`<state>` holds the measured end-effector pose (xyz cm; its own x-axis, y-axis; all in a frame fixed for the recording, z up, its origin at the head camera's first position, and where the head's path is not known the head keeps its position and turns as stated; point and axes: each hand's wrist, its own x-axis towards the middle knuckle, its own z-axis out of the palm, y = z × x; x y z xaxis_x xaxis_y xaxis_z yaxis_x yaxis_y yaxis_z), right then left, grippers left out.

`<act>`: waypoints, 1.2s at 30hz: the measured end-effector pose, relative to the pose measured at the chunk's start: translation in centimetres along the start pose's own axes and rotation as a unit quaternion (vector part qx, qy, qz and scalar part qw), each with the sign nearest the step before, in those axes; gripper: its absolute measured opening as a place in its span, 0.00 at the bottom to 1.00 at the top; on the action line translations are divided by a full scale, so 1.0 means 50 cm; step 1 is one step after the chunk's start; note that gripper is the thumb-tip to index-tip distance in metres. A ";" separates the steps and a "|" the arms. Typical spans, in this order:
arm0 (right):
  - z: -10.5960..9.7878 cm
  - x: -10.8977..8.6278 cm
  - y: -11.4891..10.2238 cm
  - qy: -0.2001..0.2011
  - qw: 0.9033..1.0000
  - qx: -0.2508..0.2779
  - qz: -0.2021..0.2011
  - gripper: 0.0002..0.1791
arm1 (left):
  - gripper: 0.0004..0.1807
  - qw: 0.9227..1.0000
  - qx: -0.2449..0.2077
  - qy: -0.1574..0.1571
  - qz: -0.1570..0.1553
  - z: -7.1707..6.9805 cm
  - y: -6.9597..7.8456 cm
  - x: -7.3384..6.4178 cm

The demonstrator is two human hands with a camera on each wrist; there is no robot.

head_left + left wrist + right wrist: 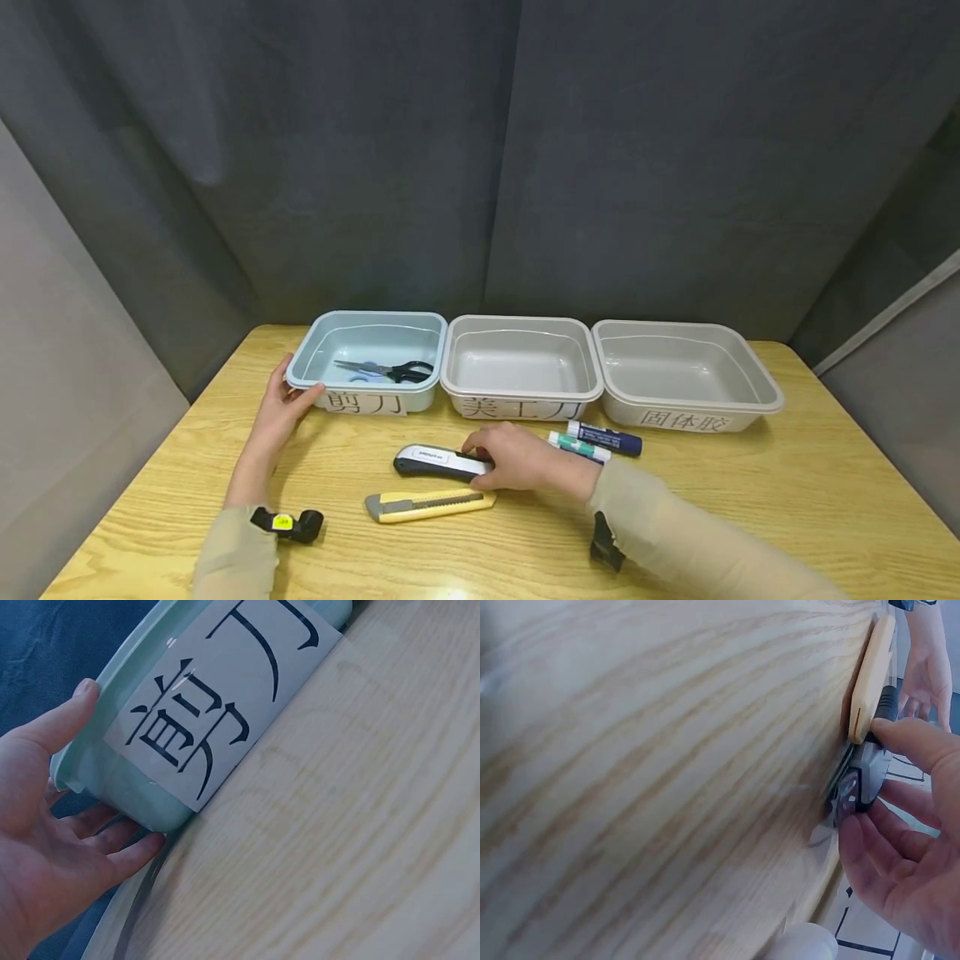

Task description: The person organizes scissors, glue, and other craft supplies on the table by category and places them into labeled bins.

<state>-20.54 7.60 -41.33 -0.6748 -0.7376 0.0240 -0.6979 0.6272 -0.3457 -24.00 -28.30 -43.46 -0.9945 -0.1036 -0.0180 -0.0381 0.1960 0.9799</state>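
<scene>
My left hand (279,410) grips the near left corner of the light blue bin (422,399), its thumb (75,712) on the rim and the other fingers spread along the side below. Scissors (408,372) with black handles lie inside that bin, beside a light blue handle. On the table, my right hand (517,457) pinches one end of a silver and black utility knife (431,462) between thumb and fingers; the right wrist view shows the knife's end (866,776) in this grasp. Just nearer lies a yellow utility knife (431,505), close under my thumb.
Two grey bins, the middle one (521,394) and the right one (690,406), stand in a row with the blue bin, labels facing me. Behind my right hand lie a green and white glue stick (579,447) and a dark blue one (609,438). A dark curtain (480,167) hangs behind.
</scene>
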 end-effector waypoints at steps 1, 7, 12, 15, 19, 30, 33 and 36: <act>0.000 0.000 0.000 0.001 1.000 -0.004 0.001 0.22 | 0.49 1.000 0.000 0.000 0.000 0.000 0.000 0.000; 0.001 -0.006 0.007 0.013 0.999 -0.040 0.011 0.22 | 0.49 1.000 -0.004 -0.003 -0.002 0.000 0.000 0.001; -0.003 -0.012 0.010 0.025 0.998 -0.058 0.019 0.22 | 0.48 1.000 0.002 -0.002 0.002 -0.001 -0.002 0.002; -0.004 -0.014 0.009 0.020 0.998 -0.054 0.021 0.22 | 0.48 1.000 0.003 -0.001 0.002 -0.001 -0.001 0.001; -0.003 -0.015 0.014 0.020 0.999 -0.039 0.012 0.22 | 0.49 1.000 0.002 -0.001 0.003 0.000 0.001 -0.001; -0.004 -0.027 0.026 0.039 0.999 -0.013 -0.020 0.20 | 0.48 1.000 0.001 0.000 0.003 0.000 0.004 -0.001; -0.008 -0.033 0.024 0.040 0.999 -0.023 -0.027 0.20 | 0.48 1.000 -0.001 0.000 0.002 0.000 0.004 -0.001; -0.013 -0.040 0.022 0.043 0.998 -0.028 -0.030 0.21 | 0.48 1.000 0.000 0.000 0.002 0.001 0.003 -0.001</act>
<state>-20.11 9.93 -41.15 -0.6483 -0.7512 0.1243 -0.7481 0.5979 -0.2880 -23.98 -28.23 -43.32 -0.9945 -0.1034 -0.0150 -0.0351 0.1957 0.9800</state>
